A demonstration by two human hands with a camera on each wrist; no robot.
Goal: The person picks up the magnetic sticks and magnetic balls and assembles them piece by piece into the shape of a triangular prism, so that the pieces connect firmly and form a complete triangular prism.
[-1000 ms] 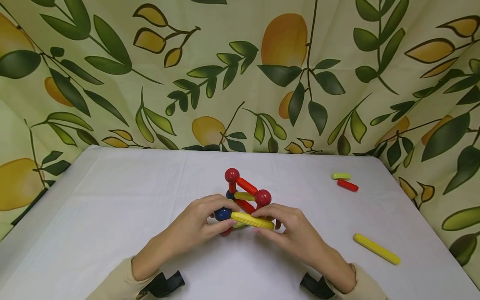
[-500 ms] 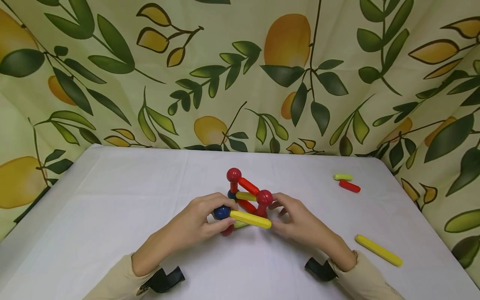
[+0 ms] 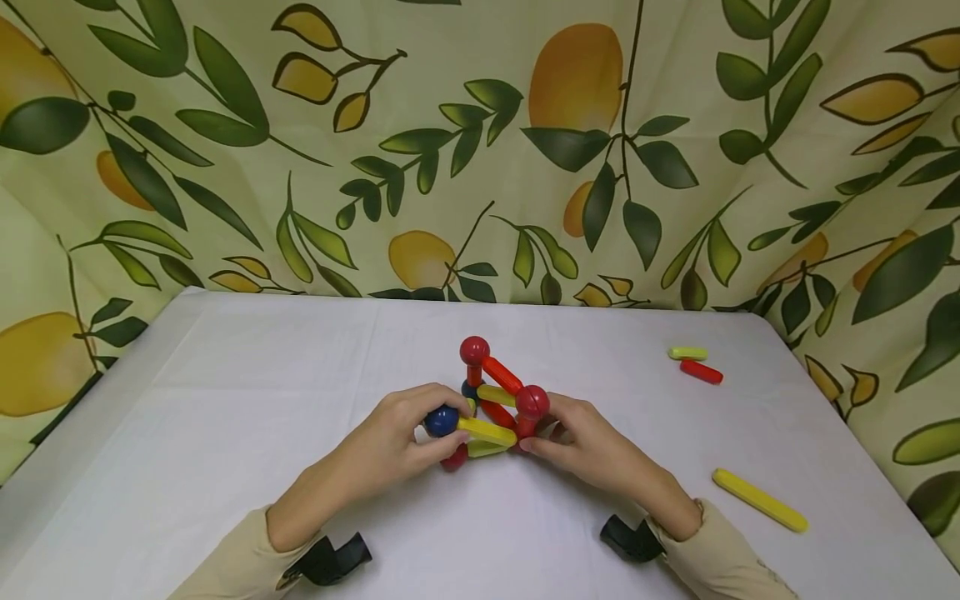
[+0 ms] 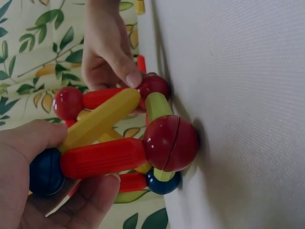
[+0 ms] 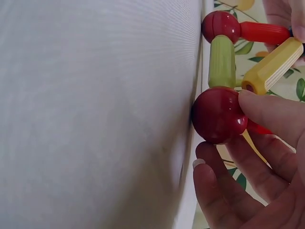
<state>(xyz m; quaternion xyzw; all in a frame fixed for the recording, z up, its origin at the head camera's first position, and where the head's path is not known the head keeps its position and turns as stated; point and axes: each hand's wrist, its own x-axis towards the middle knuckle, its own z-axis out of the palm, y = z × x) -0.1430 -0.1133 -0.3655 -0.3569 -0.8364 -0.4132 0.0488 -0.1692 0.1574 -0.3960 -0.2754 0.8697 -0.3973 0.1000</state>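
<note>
Rod-and-ball structure (image 3: 491, 404) stands near the middle of the white table (image 3: 225, 433), between my two hands. Compared with one second ago, I see that the long yellow rod (image 3: 486, 431) has changed: then its right end was free, lying over the fingers of my right hand (image 3: 588, 446); now that end is drawn in under the near red ball (image 3: 532, 402), and the rod looks shorter from the head camera. My judgement is that the rod is being seated into the frame, so this joint is close to done but maybe not yet firm.

My left hand (image 3: 397, 442) holds the blue ball (image 3: 441, 421) at the left end of this rod, thumb above and fingers curled below; the left wrist view shows the same blue ball (image 4: 45, 171) inside the curled fingers. My right hand has the fingers narrow, and the thumb presses a bottom red ball (image 5: 218, 114) that touches the table; a green rod (image 5: 221, 61) goes from it to another red ball (image 5: 220, 26).

The long axis of the yellow rod runs left to right, and it slopes a little down toward the right. The whole structure is upright, with its highest red ball (image 3: 474, 351) at the far side.

A loose yellow rod (image 3: 759, 500) lies at the right, well apart, and two short pieces, one green (image 3: 687, 353) and one red (image 3: 701, 372), lie further back.
</note>
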